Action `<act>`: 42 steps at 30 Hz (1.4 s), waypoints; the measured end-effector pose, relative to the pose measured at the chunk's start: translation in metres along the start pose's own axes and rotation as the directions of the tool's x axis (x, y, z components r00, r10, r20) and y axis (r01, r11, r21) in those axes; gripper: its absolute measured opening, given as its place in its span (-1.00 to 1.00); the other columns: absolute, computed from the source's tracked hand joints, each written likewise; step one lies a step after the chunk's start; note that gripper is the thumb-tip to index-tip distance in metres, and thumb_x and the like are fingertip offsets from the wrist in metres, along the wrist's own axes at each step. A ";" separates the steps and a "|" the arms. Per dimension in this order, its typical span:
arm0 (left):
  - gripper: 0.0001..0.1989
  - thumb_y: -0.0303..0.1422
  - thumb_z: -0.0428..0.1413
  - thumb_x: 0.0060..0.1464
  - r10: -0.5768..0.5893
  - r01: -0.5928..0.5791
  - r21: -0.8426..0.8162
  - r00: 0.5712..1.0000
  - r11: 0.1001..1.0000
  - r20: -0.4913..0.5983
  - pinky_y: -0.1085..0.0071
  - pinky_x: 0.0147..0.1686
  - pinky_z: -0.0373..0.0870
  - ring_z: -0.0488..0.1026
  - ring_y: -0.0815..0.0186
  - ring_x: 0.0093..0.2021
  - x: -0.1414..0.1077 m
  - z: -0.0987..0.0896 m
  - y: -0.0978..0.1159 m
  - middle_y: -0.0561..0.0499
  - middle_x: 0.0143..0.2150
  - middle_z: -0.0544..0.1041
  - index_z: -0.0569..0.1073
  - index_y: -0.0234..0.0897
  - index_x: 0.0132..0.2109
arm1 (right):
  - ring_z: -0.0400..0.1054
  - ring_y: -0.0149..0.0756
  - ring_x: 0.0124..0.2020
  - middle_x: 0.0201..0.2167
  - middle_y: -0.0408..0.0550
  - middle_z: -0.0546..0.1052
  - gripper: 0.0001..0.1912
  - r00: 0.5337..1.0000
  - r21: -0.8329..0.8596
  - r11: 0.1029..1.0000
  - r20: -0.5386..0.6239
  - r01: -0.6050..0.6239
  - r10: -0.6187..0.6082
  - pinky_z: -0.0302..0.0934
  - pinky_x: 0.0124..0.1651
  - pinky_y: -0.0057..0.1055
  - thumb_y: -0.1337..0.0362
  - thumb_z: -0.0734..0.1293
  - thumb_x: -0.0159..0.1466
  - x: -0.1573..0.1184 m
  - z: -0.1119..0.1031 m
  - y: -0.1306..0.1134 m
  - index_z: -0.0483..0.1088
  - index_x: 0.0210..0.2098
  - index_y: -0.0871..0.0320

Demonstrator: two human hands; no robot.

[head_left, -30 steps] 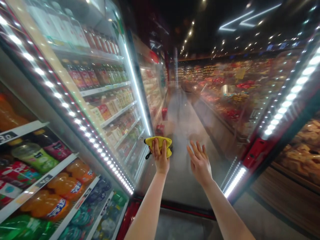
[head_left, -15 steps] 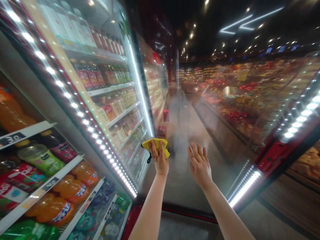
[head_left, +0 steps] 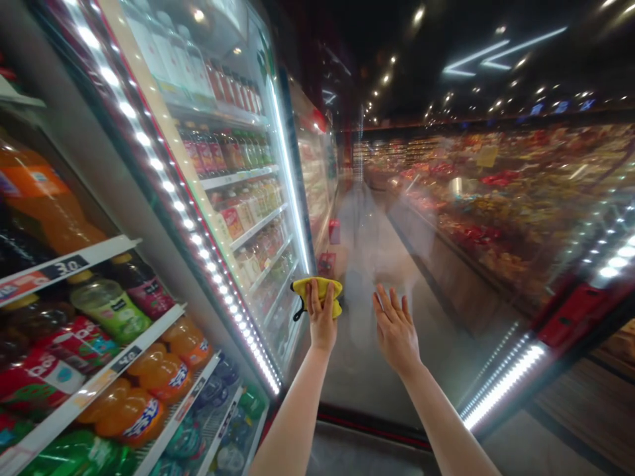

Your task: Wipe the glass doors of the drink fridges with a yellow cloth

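Observation:
My left hand presses a folded yellow cloth with a dark edge and a small black loop. The cloth lies between my fingers and a glass door pane. Right of it, my right hand is spread with fingers upward, empty, at the same pane. Whether its palm touches the glass I cannot tell. The pane looks hazy around and above both hands.
A drinks cooler stands at left, with orange soda bottles on its shelves. Bright LED strips run along the frame. A red door handle part is at right. Beyond the glass are an aisle and packed displays.
The view has turned slightly left, showing more of the cooler shelves. My left hand and the cloth have shifted a little right, nearer my right hand, which stays almost in place.

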State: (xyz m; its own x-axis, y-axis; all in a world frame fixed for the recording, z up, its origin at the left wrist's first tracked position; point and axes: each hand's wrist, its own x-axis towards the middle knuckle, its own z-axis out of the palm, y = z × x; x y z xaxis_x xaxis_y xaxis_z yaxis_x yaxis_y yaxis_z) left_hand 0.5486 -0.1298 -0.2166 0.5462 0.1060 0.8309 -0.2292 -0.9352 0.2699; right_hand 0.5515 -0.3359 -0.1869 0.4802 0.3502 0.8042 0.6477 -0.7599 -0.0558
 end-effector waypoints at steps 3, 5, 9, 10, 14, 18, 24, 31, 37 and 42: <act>0.05 -0.80 0.05 0.05 -0.025 0.028 -0.054 0.998 0.998 0.056 -0.21 0.42 0.12 -0.31 -0.10 0.58 -0.015 0.001 0.008 -0.06 0.62 -0.36 -0.05 0.11 0.53 | -0.20 -0.09 0.56 0.47 0.09 0.19 -0.26 1.000 -0.004 1.000 -0.005 0.001 -0.001 -0.06 0.52 0.09 0.55 0.15 0.40 -0.003 0.008 -0.014 -0.05 0.53 0.19; 0.02 -0.79 0.05 0.08 -0.028 0.035 -0.094 0.996 0.995 0.083 -0.18 0.45 0.07 -0.33 -0.08 0.58 -0.006 0.002 0.014 -0.01 0.63 -0.37 0.00 0.13 0.52 | -0.19 -0.09 0.56 0.48 0.08 0.16 -0.22 1.000 0.002 1.000 -0.007 0.004 -0.004 -0.04 0.52 0.11 0.55 0.14 0.40 -0.002 0.012 -0.022 -0.14 0.55 0.17; -0.13 -0.74 0.06 0.16 -0.061 0.065 -0.125 0.997 0.990 0.037 -0.17 0.48 -0.04 -0.30 -0.07 0.58 0.027 -0.008 0.003 0.02 0.63 -0.26 0.18 0.11 0.47 | -0.18 -0.06 0.55 0.50 0.05 0.10 -0.16 1.000 0.014 1.000 -0.003 -0.001 0.001 -0.03 0.51 0.12 0.56 0.13 0.39 0.000 0.018 -0.036 -0.27 0.56 0.11; -0.16 -0.73 0.06 0.16 -0.079 0.080 -0.121 0.997 0.989 0.012 -0.19 0.48 -0.04 -0.28 -0.09 0.58 0.028 -0.011 -0.004 -0.01 0.63 -0.24 0.21 0.08 0.46 | -0.16 -0.04 0.55 0.50 0.04 0.09 -0.16 1.000 0.016 1.000 0.002 -0.001 0.001 -0.03 0.51 0.13 0.55 0.13 0.40 -0.001 0.019 -0.038 -0.28 0.56 0.10; -0.15 -0.73 0.09 0.12 -0.222 0.216 -0.097 0.973 0.972 -0.064 -0.31 0.42 0.06 -0.21 -0.20 0.57 0.000 -0.013 -0.019 -0.19 0.62 -0.21 0.18 -0.07 0.48 | -0.07 -0.04 0.53 0.49 0.06 0.13 -0.19 0.999 0.020 0.999 0.030 0.027 -0.028 -0.01 0.51 0.11 0.53 0.13 0.42 -0.005 0.023 -0.044 -0.26 0.56 0.09; -0.21 -0.68 0.14 0.13 -0.207 0.204 -0.110 0.978 0.973 -0.016 -0.24 0.42 0.14 -0.12 -0.16 0.56 -0.021 -0.003 -0.006 -0.20 0.59 -0.01 0.27 -0.07 0.44 | -0.05 -0.08 0.53 0.47 0.04 0.19 -0.20 0.993 0.040 0.994 0.043 0.106 -0.108 0.00 0.51 0.08 0.54 0.13 0.42 0.001 0.028 -0.044 -0.27 0.55 0.13; -0.22 -0.69 0.09 0.17 -0.093 0.092 -0.028 0.995 0.995 -0.040 -0.14 0.46 0.08 -0.10 -0.03 0.57 0.010 -0.011 -0.030 -0.03 0.60 -0.05 0.30 0.11 0.41 | 0.00 -0.13 0.51 0.45 0.04 0.21 -0.20 0.987 0.101 0.983 0.038 0.152 -0.157 -0.08 0.53 0.04 0.56 0.10 0.41 0.017 0.037 -0.041 -0.26 0.55 0.14; -0.02 -0.70 0.05 0.15 -0.307 0.312 0.026 0.943 0.950 -0.129 -0.15 0.45 0.09 -0.22 -0.02 0.59 -0.031 -0.013 -0.045 -0.02 0.63 -0.29 -0.09 0.11 0.54 | -0.04 -0.17 0.52 0.44 0.01 0.23 -0.26 0.979 0.151 0.969 0.036 0.194 -0.202 -0.19 0.56 0.00 0.54 0.09 0.42 0.007 0.050 -0.056 -0.15 0.54 0.17; -0.15 -0.70 0.09 0.14 -0.199 0.201 0.031 0.979 0.979 -0.051 -0.09 0.47 0.09 -0.09 -0.01 0.58 -0.005 -0.030 -0.079 0.04 0.61 -0.09 0.23 0.18 0.43 | -0.10 -0.17 0.54 0.46 0.03 0.21 -0.21 0.979 0.133 0.973 0.045 0.189 -0.197 -0.26 0.57 0.02 0.53 0.10 0.42 0.020 0.063 -0.083 -0.27 0.55 0.18; -0.02 -0.76 0.01 0.09 -0.273 0.278 0.049 0.957 0.959 -0.099 -0.11 0.48 0.06 -0.19 -0.09 0.58 -0.010 -0.051 -0.116 -0.06 0.63 -0.26 0.01 0.07 0.53 | -0.09 -0.17 0.54 0.47 0.04 0.18 -0.20 0.987 0.116 0.983 0.055 0.144 -0.151 -0.28 0.57 0.02 0.52 0.10 0.41 0.019 0.081 -0.113 -0.29 0.55 0.16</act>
State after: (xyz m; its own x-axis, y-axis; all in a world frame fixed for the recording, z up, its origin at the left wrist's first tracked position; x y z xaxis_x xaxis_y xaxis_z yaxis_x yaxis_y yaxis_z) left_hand 0.5285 -0.0049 -0.2316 0.5051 0.3901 0.7698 -0.0285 -0.8840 0.4666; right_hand 0.5356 -0.1982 -0.2131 0.4086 0.4910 0.7694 0.7744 -0.6326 -0.0075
